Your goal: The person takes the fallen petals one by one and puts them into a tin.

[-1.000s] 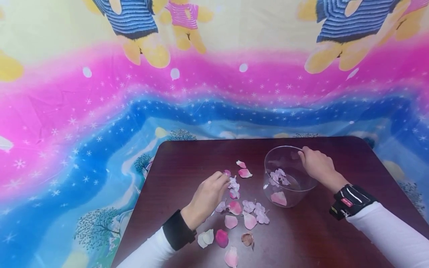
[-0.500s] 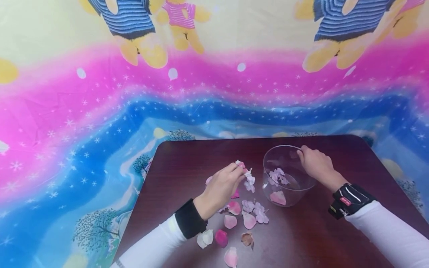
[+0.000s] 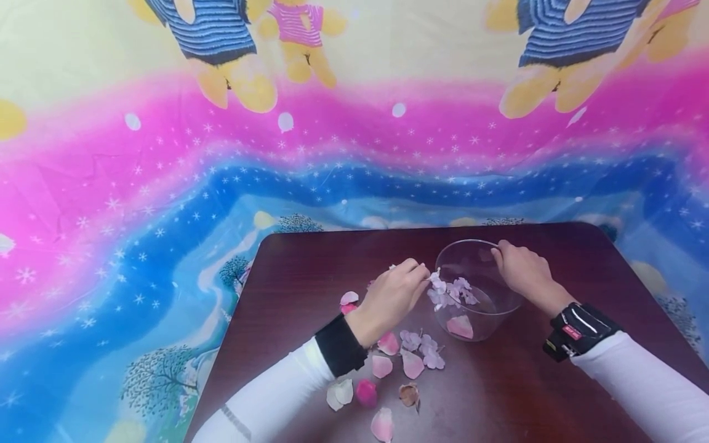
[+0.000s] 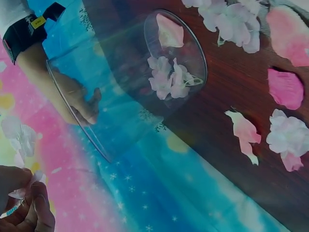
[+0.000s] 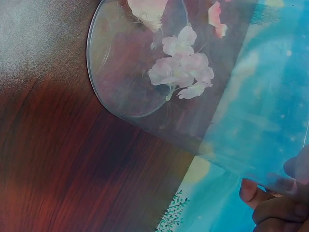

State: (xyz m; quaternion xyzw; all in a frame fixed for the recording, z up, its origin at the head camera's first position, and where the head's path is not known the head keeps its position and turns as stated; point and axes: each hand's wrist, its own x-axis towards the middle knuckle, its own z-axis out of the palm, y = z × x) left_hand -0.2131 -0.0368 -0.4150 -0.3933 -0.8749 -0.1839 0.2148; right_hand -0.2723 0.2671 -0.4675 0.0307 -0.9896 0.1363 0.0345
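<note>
No writing can be read: the red tag on the black wrist strap [image 3: 576, 331] and the yellow tag seen in the left wrist view are too small to make out. The left hand [image 3: 396, 298] reaches forward over the worktop [image 3: 310, 271], wrist low, its grip pinching a pale lilac flower sprig [image 3: 437, 286] by thumb and fingertips just at the near-left rim of the clear glass bowl [image 3: 476, 292]. The right hand [image 3: 520, 271] grasps the bowl's far-right rim, fingers curled over the edge. Inside the bowl lie another lilac blossom [image 3: 462, 290] and a pink petal [image 3: 460, 327]. Loose petals [image 3: 412, 363] lie scattered on the worktop near the left forearm.
</note>
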